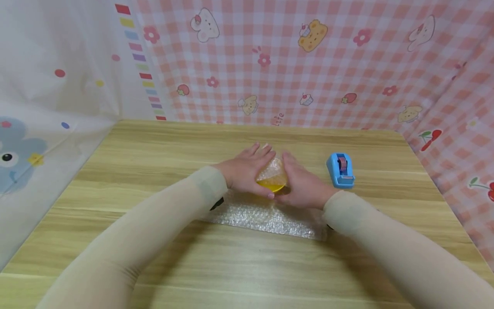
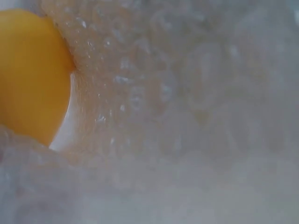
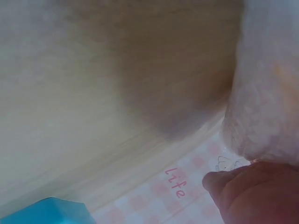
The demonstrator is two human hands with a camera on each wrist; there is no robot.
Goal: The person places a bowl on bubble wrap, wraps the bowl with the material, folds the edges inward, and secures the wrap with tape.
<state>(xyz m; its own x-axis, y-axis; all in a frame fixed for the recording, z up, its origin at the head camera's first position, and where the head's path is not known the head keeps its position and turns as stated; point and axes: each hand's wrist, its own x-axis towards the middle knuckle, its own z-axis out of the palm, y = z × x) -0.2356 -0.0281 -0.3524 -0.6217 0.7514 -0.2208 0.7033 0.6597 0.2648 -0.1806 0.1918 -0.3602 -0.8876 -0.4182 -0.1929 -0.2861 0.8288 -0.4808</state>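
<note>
Bubble wrap (image 1: 266,219) lies flat across the middle of the table, and part of it is folded up over a round yellow object (image 1: 275,187). My left hand (image 1: 247,171) holds the folded part from the left, with its thumb at the front near the yellow rim. From the other side my right hand (image 1: 306,184) grips the wrapped object. In the left wrist view, smooth yellow (image 2: 32,74) shows beside the clear wrap (image 2: 140,93). The right wrist view has wrap (image 3: 268,102) above my right fingers (image 3: 261,191). The object's exact kind is hidden.
A blue tape dispenser (image 1: 341,171) with a pinkish roll stands to the right of my right hand. Small dark pieces (image 1: 217,203) show beside my wrists. Behind the wooden table (image 1: 247,270) hangs a pink checked cloth (image 1: 231,56); a white sheet (image 1: 77,51) hangs at left.
</note>
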